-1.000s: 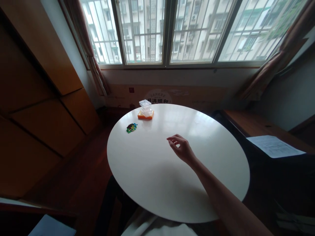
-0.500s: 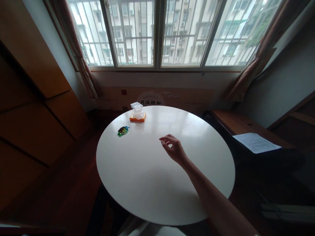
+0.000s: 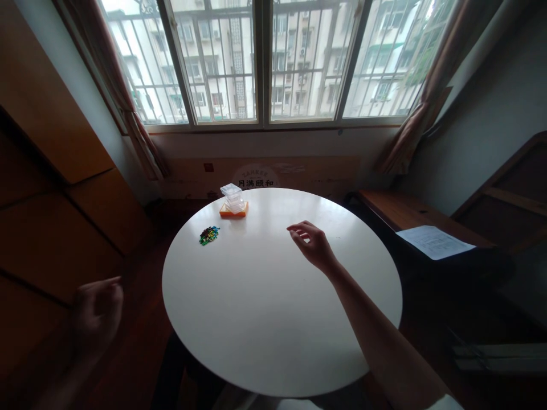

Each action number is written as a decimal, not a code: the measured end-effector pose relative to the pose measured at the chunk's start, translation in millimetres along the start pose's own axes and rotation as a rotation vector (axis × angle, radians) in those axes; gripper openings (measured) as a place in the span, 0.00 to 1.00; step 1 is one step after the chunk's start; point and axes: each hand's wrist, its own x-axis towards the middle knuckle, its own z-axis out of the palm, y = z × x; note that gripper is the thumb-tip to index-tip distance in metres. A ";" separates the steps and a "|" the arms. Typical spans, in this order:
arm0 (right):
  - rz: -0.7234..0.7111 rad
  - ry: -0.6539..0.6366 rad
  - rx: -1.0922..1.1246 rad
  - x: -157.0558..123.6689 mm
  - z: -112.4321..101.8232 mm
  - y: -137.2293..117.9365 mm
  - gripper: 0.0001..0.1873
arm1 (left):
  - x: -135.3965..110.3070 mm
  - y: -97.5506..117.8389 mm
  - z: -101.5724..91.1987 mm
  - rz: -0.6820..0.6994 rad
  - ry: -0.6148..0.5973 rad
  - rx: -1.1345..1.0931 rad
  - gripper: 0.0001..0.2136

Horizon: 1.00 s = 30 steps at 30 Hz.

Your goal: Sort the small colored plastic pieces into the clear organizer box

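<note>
My right hand (image 3: 311, 242) hovers over the right-centre of a round white table (image 3: 273, 319). Its thumb and fingertips come together in a loose pinch, and anything between the tips is too small to make out. At the lower left, off the table's edge, my left hand (image 3: 97, 310) is smeared by motion, its fingers curled in some way. A pile of small coloured pieces (image 3: 209, 235), green, yellow, blue and dark, lies on the table's left side. Behind it, clear plastic boxes (image 3: 233, 196) are stacked in or on an orange tray (image 3: 233, 211). Neither hand touches these.
A printed paper sheet (image 3: 435, 242) lies over the edge of a wooden bench (image 3: 397, 208) to the right. Wooden cabinets (image 3: 38, 228) stand on the left. Beyond the table are a printed panel (image 3: 325, 173) and a barred window (image 3: 265, 62).
My left hand has come into view at the lower left. My right hand has shifted slightly right and away from me, its pinch unchanged. The whole view has moved a little.
</note>
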 end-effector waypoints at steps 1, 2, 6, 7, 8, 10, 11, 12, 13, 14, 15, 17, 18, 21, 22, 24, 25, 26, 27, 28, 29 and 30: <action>0.007 0.015 -0.013 4.2 -5.1 1.1 0.13 | 11.2 11.0 22.0 0.045 -0.032 -0.067 0.09; 0.014 0.039 -0.027 8.8 -9.6 3.4 0.14 | 21.4 25.4 44.2 0.096 -0.095 -0.157 0.06; 0.042 0.084 -0.134 26.8 -18.1 29.9 0.17 | 45.9 96.9 130.5 0.468 -0.377 -0.390 0.07; 0.067 0.110 -0.197 29.8 -17.6 40.7 0.18 | 47.7 112.5 150.8 0.575 -0.461 -0.380 0.07; 0.104 0.153 -0.277 31.5 -16.1 52.6 0.18 | 48.1 125.5 170.2 0.678 -0.543 -0.350 0.07; 0.170 0.226 -0.410 31.0 -10.7 77.6 0.17 | 46.2 141.8 205.7 0.749 -0.654 -0.257 0.09; 0.195 0.242 -0.455 29.1 -7.0 89.4 0.16 | 44.4 145.2 221.0 0.707 -0.684 -0.195 0.09; 0.208 0.244 -0.496 26.5 -3.1 99.9 0.16 | 42.5 145.9 234.2 0.638 -0.706 -0.120 0.10; 0.216 0.230 -0.531 23.7 0.9 108.7 0.15 | 40.5 144.4 245.2 0.562 -0.720 -0.045 0.10; 0.215 0.207 -0.559 21.2 4.6 115.6 0.15 | 38.7 141.4 253.7 0.482 -0.719 0.013 0.10; 0.211 0.199 -0.588 19.1 7.9 120.6 0.15 | 37.1 137.6 259.9 0.412 -0.709 0.051 0.10; 0.198 0.177 -0.651 16.9 13.0 125.4 0.15 | 34.5 129.2 266.2 0.312 -0.690 0.093 0.11; 0.191 0.164 -0.684 16.5 14.7 125.8 0.14 | 33.6 125.5 267.1 0.285 -0.692 0.103 0.12; 0.178 0.099 -0.783 16.0 17.1 122.5 0.14 | 32.5 118.1 265.9 0.243 -0.682 0.117 0.12; 0.175 0.070 -0.812 15.6 17.2 120.6 0.15 | 32.4 116.8 265.4 0.235 -0.674 0.123 0.12; 0.179 -0.001 -0.846 14.3 16.7 116.5 0.14 | 32.0 115.2 265.4 0.215 -0.667 0.127 0.14; 0.188 -0.044 -0.851 13.6 16.3 114.7 0.15 | 31.5 114.6 265.9 0.205 -0.672 0.128 0.17; 0.206 -0.086 -0.853 13.0 16.1 113.1 0.18 | 30.9 114.0 266.9 0.195 -0.686 0.131 0.20; 0.232 -0.128 -0.856 12.6 16.0 111.9 0.22 | 30.1 113.5 268.1 0.184 -0.709 0.137 0.25; 0.264 -0.167 -0.865 12.6 16.1 111.1 0.26 | 29.4 112.8 269.4 0.175 -0.741 0.146 0.28; 0.299 -0.206 -0.879 12.7 16.5 110.8 0.29 | 28.7 112.2 270.8 0.165 -0.782 0.156 0.32; 0.333 -0.242 -0.897 13.1 17.0 111.0 0.32 | 28.1 111.6 272.2 0.156 -0.826 0.164 0.34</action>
